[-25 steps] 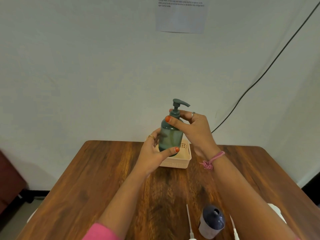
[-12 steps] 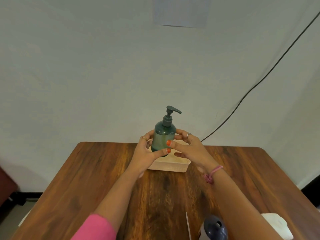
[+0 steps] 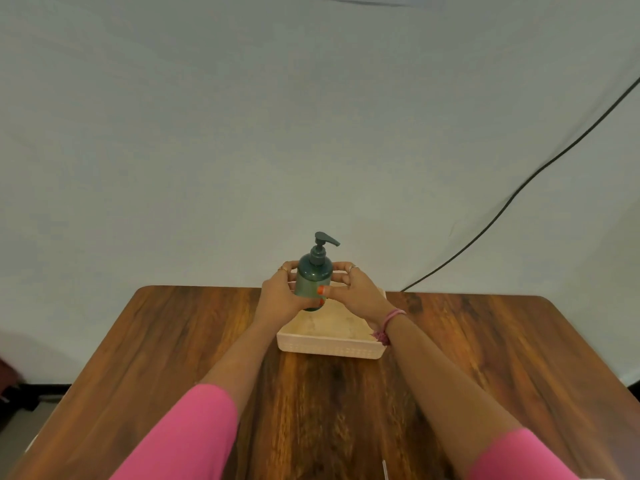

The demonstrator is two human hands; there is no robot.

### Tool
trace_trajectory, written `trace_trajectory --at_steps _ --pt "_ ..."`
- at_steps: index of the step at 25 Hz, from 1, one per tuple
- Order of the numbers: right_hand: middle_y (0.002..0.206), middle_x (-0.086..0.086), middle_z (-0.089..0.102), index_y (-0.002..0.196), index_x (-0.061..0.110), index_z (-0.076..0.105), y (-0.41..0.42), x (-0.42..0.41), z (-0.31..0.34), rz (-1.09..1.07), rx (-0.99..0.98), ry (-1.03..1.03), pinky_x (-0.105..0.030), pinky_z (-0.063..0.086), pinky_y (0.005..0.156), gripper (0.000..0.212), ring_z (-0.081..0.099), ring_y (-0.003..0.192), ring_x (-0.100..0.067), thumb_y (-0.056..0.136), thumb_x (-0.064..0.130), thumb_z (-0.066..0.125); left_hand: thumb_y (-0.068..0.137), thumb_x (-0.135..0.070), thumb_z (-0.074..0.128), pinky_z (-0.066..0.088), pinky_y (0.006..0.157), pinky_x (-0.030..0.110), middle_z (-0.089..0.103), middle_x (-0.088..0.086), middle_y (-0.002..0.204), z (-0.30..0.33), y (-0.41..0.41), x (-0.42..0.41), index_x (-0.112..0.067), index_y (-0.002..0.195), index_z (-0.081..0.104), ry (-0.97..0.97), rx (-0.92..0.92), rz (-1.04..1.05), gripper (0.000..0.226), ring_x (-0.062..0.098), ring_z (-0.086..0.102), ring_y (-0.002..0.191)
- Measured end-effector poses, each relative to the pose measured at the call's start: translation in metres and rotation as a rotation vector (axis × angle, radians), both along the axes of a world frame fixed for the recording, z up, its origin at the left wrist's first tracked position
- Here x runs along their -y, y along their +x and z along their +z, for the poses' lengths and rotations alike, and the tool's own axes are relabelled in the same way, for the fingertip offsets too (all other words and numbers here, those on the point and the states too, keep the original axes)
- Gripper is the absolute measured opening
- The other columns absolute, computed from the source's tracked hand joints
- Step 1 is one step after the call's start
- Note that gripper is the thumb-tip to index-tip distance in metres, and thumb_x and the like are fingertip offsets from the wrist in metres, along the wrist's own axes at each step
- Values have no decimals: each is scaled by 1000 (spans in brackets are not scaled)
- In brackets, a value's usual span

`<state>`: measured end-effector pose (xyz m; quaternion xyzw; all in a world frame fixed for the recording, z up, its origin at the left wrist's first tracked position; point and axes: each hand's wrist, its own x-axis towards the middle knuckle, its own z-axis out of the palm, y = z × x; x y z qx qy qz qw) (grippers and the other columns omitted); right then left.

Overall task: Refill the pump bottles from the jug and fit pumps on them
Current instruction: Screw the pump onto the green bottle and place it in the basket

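Note:
A dark green pump bottle [image 3: 313,278] with its pump [image 3: 323,244] fitted stands upright at the far side of a cream plastic basket [image 3: 329,345]. My left hand [image 3: 278,297] wraps the bottle from the left, thumb across its front. My right hand [image 3: 356,289] holds it from the right, fingers behind and thumb on the front. The bottle's base is hidden by my hands and the basket wall. The jug is out of view.
The basket sits at the far middle of a wooden table [image 3: 173,341] against a pale wall. A black cable [image 3: 519,188] runs down the wall at right. A thin white stick [image 3: 384,469] shows at the bottom edge.
Both hands carried the bottle away from me and lowered it into the basket. The view tilted up, so the purple-capped container and white items near me dropped out of sight.

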<state>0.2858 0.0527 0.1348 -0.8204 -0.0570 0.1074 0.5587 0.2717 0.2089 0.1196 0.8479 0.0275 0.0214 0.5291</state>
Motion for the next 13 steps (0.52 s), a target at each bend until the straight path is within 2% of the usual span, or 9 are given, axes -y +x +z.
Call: trace_trajectory --at_steps 3,4,8,13 --pt "126 -4 56 128 12 45 23 -5 -29 -13 -9 -82 -21 45 84 48 54 109 -18 85 12 68 65 -17 87 46 81 22 59 -7 113 -24 23 -1 -14 131 50 -7 -66 -3 75 13 57 99" --pt "126 -4 57 127 11 47 29 -6 -39 -13 -4 -114 -21 44 84 46 55 108 -18 85 12 68 69 -15 84 45 84 24 58 -7 111 -32 30 -1 -12 130 52 6 -88 -11 69 14 57 101" --pt "122 -5 62 126 11 54 48 -9 -75 16 -16 -200 -25 40 91 41 57 109 -20 87 14 65 78 -17 77 43 88 24 63 -1 113 -64 46 -3 -10 126 53 79 -155 -14 53 16 59 106" --pt "128 -5 59 127 15 52 58 -20 -112 13 -93 -210 -36 41 101 40 56 116 -24 89 7 61 79 -30 76 46 95 30 66 5 119 -96 58 -6 -10 123 57 166 -250 30 52 21 60 109"
